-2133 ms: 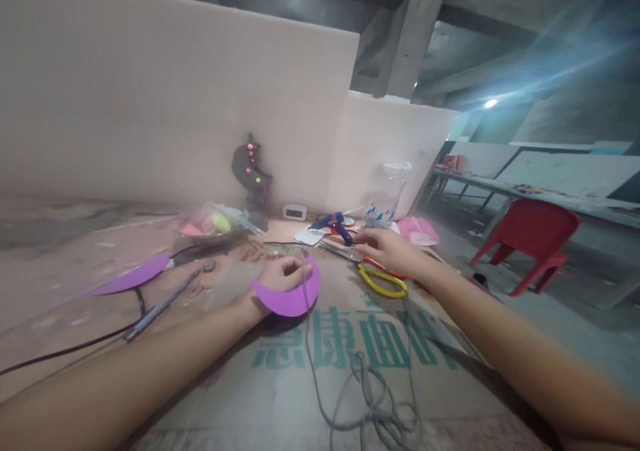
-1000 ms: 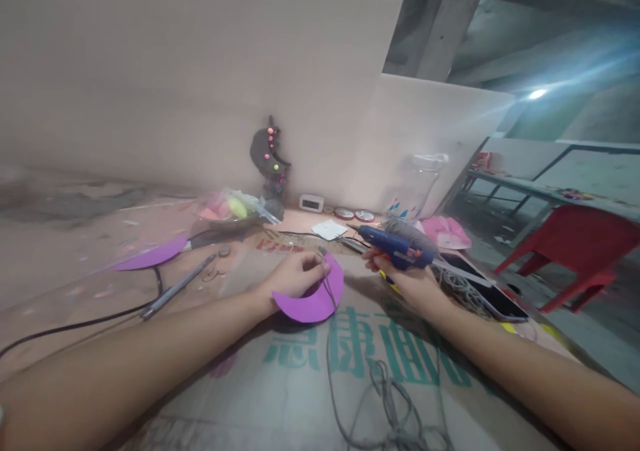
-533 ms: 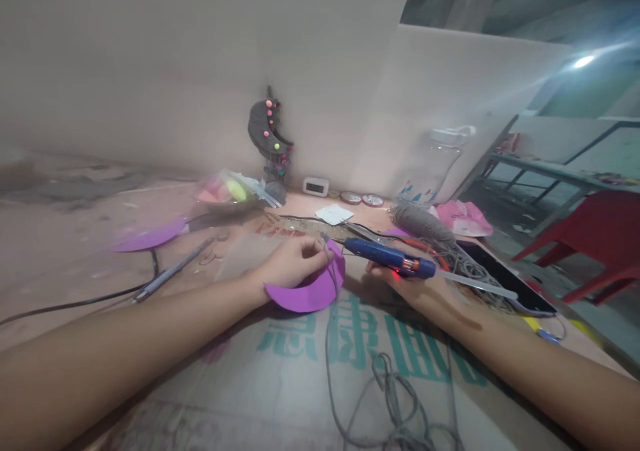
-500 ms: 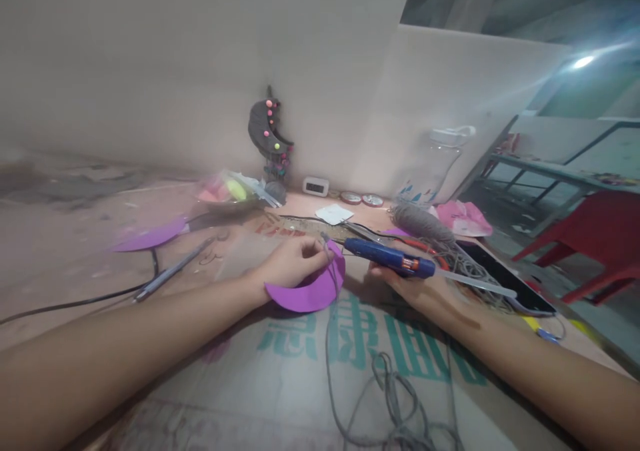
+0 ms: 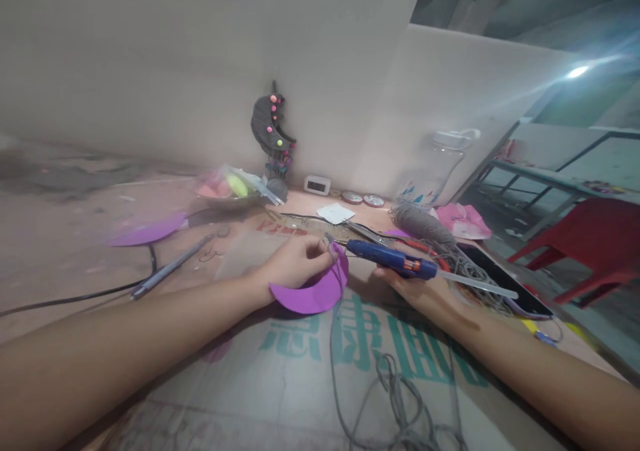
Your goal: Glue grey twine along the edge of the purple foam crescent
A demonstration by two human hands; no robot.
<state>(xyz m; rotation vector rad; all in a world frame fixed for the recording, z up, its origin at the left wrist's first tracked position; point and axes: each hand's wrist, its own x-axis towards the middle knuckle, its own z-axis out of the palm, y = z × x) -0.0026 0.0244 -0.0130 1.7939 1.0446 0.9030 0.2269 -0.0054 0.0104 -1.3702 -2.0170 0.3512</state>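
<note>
My left hand [image 5: 303,261] pinches the upper tip of a purple crescent cutout [image 5: 313,296], its fingers closed. Grey yarn [image 5: 334,334] runs from that tip down to a loose tangle on the cardboard. In my right hand [image 5: 400,281] is a blue hot glue gun [image 5: 390,256], a clear glue stick [image 5: 480,283] jutting from its back end. The gun's nozzle points left and sits right by the cutout's tip, close to my left fingertips; whether it touches cannot be made out. The palm side of my right hand is hidden behind the gun.
A printed cardboard sheet [image 5: 240,384] lies under my hands. Behind stand a small clock [image 5: 317,185], a clear bottle [image 5: 433,167] and a grey yarn ball [image 5: 423,224]. A phone [image 5: 505,281] lies right, a pen [image 5: 173,267] left. A decorated grey crescent [image 5: 267,124] hangs behind.
The whole view has shifted very slightly. Both hands keep their hold on the purple cutout and the glue gun, with the nozzle still at the cutout's tip.
</note>
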